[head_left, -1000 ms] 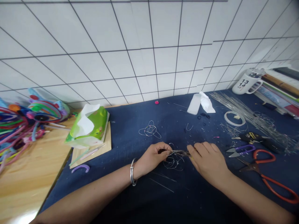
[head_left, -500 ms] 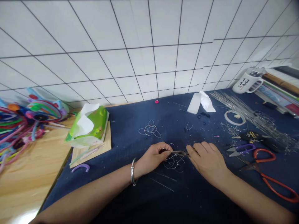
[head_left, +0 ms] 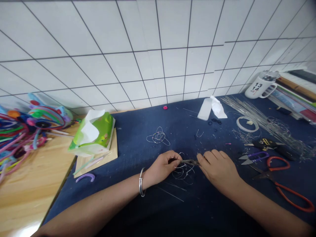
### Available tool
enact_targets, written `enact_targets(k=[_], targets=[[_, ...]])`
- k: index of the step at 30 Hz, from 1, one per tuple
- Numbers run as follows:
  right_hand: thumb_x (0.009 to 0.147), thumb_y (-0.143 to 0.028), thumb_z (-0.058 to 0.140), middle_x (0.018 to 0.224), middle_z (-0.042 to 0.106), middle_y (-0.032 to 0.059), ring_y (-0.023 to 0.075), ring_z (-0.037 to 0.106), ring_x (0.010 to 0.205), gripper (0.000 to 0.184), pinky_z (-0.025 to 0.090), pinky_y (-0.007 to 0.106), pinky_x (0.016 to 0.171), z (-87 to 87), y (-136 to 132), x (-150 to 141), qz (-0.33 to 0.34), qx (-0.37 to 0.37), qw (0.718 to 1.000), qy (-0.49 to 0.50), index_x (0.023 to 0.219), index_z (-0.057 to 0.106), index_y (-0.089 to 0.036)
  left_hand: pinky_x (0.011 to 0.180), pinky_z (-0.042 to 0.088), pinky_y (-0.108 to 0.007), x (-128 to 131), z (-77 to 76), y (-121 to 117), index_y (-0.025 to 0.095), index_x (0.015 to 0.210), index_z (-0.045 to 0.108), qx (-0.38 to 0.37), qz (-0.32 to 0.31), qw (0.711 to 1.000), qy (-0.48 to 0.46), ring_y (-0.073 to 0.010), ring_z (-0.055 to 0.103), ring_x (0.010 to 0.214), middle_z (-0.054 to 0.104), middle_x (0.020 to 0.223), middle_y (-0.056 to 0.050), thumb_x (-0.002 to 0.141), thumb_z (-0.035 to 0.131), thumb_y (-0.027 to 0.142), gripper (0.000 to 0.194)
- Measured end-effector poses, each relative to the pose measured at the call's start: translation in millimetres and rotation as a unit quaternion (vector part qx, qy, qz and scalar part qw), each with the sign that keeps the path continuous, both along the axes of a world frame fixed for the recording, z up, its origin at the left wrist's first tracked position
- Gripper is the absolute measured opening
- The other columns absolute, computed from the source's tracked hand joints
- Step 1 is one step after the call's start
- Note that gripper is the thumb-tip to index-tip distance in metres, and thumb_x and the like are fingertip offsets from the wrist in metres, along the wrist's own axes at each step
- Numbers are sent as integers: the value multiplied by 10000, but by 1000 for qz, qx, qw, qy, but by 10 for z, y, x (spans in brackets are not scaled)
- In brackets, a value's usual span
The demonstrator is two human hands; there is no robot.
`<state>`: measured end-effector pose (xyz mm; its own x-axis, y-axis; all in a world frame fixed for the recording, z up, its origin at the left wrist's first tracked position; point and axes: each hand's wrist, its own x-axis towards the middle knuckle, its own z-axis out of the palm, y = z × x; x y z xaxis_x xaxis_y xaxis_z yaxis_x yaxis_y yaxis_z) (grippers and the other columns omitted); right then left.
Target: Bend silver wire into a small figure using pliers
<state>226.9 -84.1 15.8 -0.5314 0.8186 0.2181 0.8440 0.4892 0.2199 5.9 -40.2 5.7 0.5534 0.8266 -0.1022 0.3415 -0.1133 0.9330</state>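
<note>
My left hand, with a silver bangle at the wrist, pinches a tangle of thin silver wire between thumb and fingers. From the right, my right hand is closed round the handles of a pair of pliers. The jaws of the pliers reach the wire right at my left fingertips; what exactly they grip is too small to tell. Loops of the wire hang below the jaws, close over the dark blue cloth. A second bent wire shape lies on the cloth beyond my left hand.
On the right lie red-handled scissors, purple thread snips, a wire bundle and a white ring-shaped coil. A white mug stands behind. Leftward are a green tissue pack and colourful pipe-cleaner pieces. A tiled wall closes the back.
Both hands stay nearly in place, pliers against the wire. The hanging wire loops have shifted slightly.
</note>
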Motion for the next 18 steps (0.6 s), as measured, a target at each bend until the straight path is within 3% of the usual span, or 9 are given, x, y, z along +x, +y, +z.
enact_targets(k=[11,18], targets=[[835,-284,441,758,499,31,168,407,721,213,248,316,641,38,26,-4,-14,-20,1000,14,1002,548,-206,562,356,-215,-10,8,8,156,834,570,-52,-8,999,-6,-89,423,585,487,678,15,831,442,216,141],[831,-260,443,769,507,31,168,409,724,223,246,318,644,57,28,15,-5,-2,1000,4,1026,538,-208,576,363,-221,-6,-4,19,153,839,572,-70,-9,997,-15,-87,415,577,483,663,15,830,443,233,152]])
